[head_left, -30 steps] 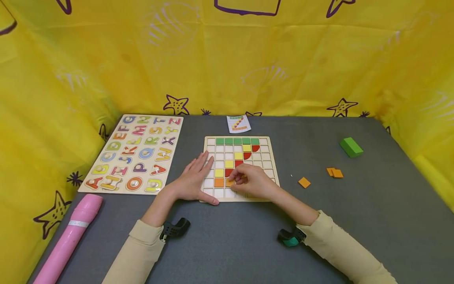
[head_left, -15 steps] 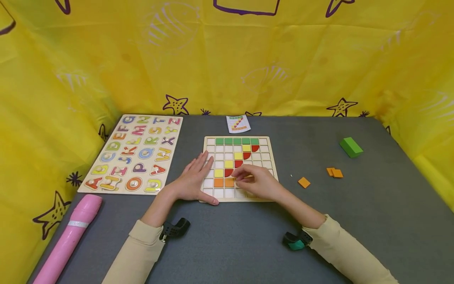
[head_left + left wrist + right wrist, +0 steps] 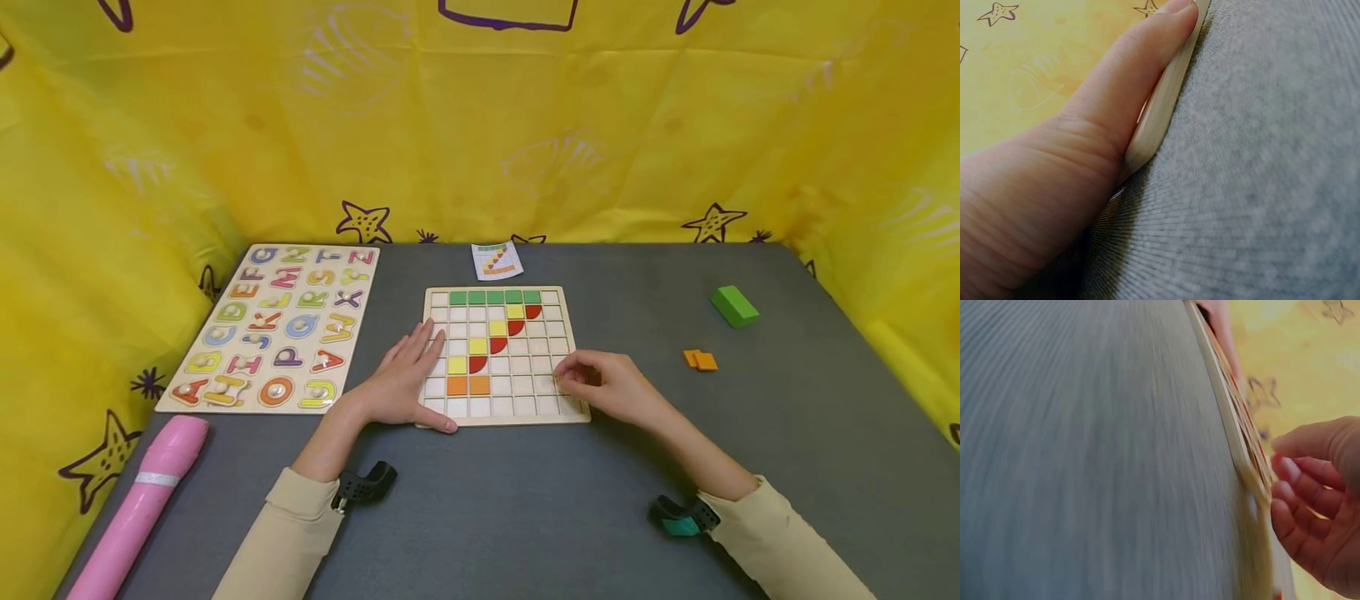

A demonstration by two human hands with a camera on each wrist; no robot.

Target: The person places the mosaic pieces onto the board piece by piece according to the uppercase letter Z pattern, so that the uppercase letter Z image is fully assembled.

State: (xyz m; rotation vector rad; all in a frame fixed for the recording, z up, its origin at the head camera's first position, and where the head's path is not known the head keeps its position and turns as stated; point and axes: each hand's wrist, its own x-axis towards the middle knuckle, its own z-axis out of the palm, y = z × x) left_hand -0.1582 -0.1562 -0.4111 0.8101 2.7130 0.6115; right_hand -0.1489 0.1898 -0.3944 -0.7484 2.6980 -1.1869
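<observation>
A wooden grid board (image 3: 510, 421) lies mid-table. It holds a green row, a diagonal of yellow squares and red quarter-round tiles, and two orange square tiles (image 3: 468, 385) at lower left. My left hand (image 3: 401, 379) rests with spread fingers on the board's left edge; in the left wrist view its thumb (image 3: 1141, 56) lies along the wooden rim (image 3: 1166, 106). My right hand (image 3: 611, 385) is over the board's right edge, thumb and fingertips pinching a small orange tile, mostly hidden. In the right wrist view the fingers (image 3: 1307, 500) are curled beside the rim (image 3: 1229, 419).
Two orange tiles (image 3: 701, 360) overlap on the right of the table, with a green block (image 3: 735, 307) behind them. A pattern card (image 3: 497, 261) lies beyond the board. On the left are an alphabet puzzle (image 3: 270, 329) and a pink tube (image 3: 142, 500).
The right hand let go of an orange tile in the grid, took the nearest loose orange tile from the table, and now carries it at the board's right edge. The left hand stayed put.
</observation>
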